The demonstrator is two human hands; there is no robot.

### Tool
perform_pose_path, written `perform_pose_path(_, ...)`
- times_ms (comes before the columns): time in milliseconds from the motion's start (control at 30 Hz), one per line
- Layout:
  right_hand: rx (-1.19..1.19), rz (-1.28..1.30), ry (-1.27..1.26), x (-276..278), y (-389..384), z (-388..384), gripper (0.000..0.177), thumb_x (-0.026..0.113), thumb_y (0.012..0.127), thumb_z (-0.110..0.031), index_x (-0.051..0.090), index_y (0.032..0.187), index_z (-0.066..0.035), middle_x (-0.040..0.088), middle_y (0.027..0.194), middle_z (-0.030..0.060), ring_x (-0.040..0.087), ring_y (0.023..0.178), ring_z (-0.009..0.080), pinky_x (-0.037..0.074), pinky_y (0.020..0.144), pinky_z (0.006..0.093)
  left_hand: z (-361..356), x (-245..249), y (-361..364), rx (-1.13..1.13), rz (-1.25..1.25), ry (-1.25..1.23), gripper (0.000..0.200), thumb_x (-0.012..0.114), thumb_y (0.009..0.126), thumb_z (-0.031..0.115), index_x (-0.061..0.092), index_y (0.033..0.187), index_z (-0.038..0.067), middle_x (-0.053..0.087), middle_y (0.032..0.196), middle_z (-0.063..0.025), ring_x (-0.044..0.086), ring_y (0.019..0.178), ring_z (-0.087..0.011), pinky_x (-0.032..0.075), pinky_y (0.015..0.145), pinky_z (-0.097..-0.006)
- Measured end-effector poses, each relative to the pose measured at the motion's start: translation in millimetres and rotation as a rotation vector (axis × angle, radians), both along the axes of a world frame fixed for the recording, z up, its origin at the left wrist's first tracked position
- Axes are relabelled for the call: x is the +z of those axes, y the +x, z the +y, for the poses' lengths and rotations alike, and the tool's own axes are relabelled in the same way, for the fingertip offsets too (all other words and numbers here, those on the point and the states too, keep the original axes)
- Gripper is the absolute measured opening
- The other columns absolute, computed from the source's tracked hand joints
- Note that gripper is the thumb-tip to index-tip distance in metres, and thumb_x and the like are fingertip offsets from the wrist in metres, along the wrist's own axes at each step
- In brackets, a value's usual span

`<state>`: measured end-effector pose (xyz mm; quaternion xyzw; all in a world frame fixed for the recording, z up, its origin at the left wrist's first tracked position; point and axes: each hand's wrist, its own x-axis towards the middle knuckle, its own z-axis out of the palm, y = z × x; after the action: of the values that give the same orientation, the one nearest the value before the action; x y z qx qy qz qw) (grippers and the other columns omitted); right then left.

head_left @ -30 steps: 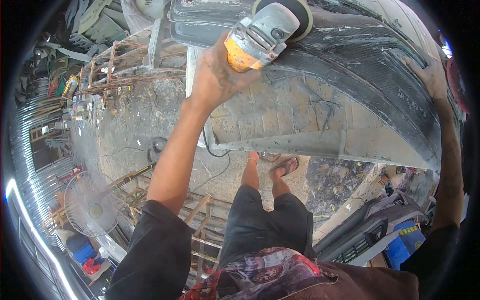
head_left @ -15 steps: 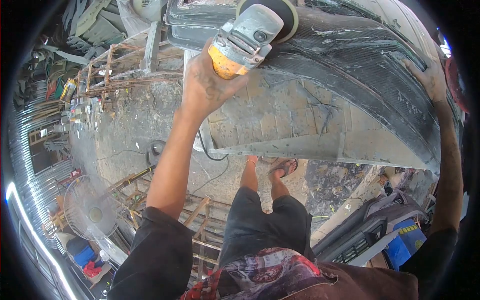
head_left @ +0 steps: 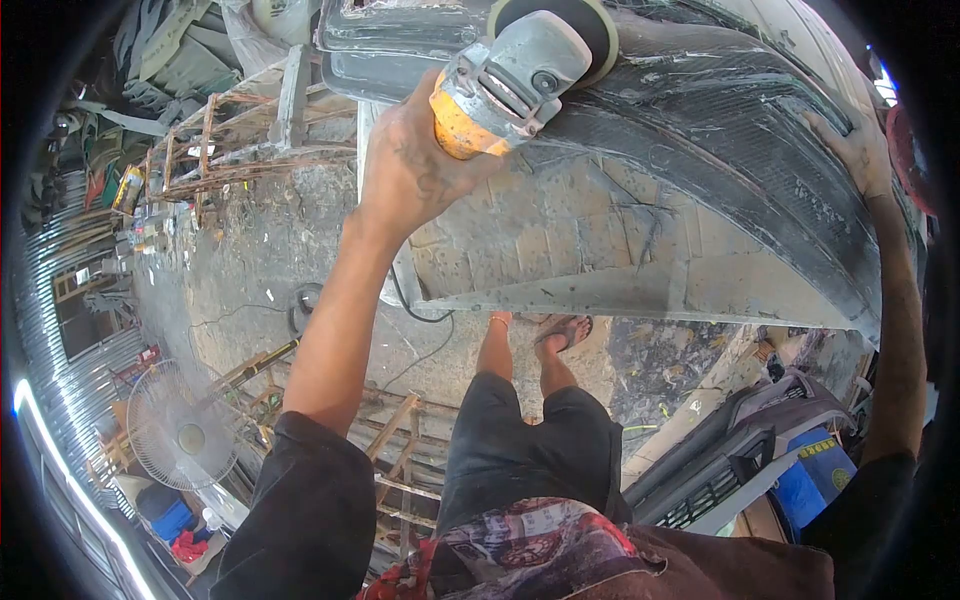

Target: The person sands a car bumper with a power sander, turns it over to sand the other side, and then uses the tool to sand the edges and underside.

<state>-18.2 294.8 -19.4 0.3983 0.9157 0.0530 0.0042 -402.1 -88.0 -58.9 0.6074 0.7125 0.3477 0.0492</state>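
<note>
My left hand [head_left: 415, 165] is wrapped around the yellow end of a dusty angle grinder [head_left: 515, 80]. The grinder's round disc [head_left: 600, 40] is at its far side, over a dark, woven-textured car bumper [head_left: 730, 120] streaked with white dust. Whether the disc touches the surface is hard to tell. At the far right, my right hand [head_left: 855, 155] grips the bumper's raised edge, its thumb stretched toward the left and the other fingers partly hidden. Underneath the bumper lies a worn, cardboard-covered bench top [head_left: 540, 235].
A black cord [head_left: 410, 300] hangs off the bench's left corner. At the lower left stands a white fan [head_left: 185, 435], near a rusty metal frame [head_left: 400, 490]. Grey car parts [head_left: 720, 450] and a blue box [head_left: 815, 475] lie to the lower right.
My left hand has shifted the grinder a little to the right and slightly down over the bumper. My right hand stays at the bumper's edge.
</note>
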Motion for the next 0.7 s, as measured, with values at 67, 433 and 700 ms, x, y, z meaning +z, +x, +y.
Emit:
perform_pose_path(67, 0.02, 0.01, -0.002, -2, 1, 4, 0.071, 0.071, 0.094, -0.058, 0.068, 0.142, -0.007, 0.07, 0.136, 0.0227, 0.067, 0.126, 0.035, 0.047, 0.11, 0.0419, 2, 2, 1, -0.018, -0.014, -0.005, 0.063, 0.095, 0.072, 0.023, 0.063, 0.121, -0.001, 0.076, 0.096, -0.0211, 0.074, 0.088, -0.043, 0.059, 0.078, -0.0451)
perform_pose_path(433, 0.113, 0.114, 0.079, -8, 3, 3, 0.074, 0.073, 0.09, -0.063, 0.071, 0.137, -0.005, 0.076, 0.124, 0.0206, 0.072, 0.112, 0.0351, 0.052, 0.102, 0.045, 6, -2, 0, -0.044, -0.002, 0.013, 0.061, 0.095, 0.074, 0.024, 0.063, 0.12, 0.001, 0.076, 0.097, -0.0202, 0.074, 0.088, -0.0426, 0.059, 0.078, -0.0447)
perform_pose_path(700, 0.057, 0.068, 0.019, -8, 5, 7, 0.077, 0.071, 0.09, -0.066, 0.072, 0.137, -0.005, 0.077, 0.12, 0.0205, 0.073, 0.106, 0.0323, 0.054, 0.098, 0.0429, 9, 1, 5, -0.05, -0.032, 0.04, 0.064, 0.096, 0.074, 0.024, 0.063, 0.124, 0.002, 0.077, 0.097, -0.0198, 0.074, 0.089, -0.0432, 0.059, 0.078, -0.0453)
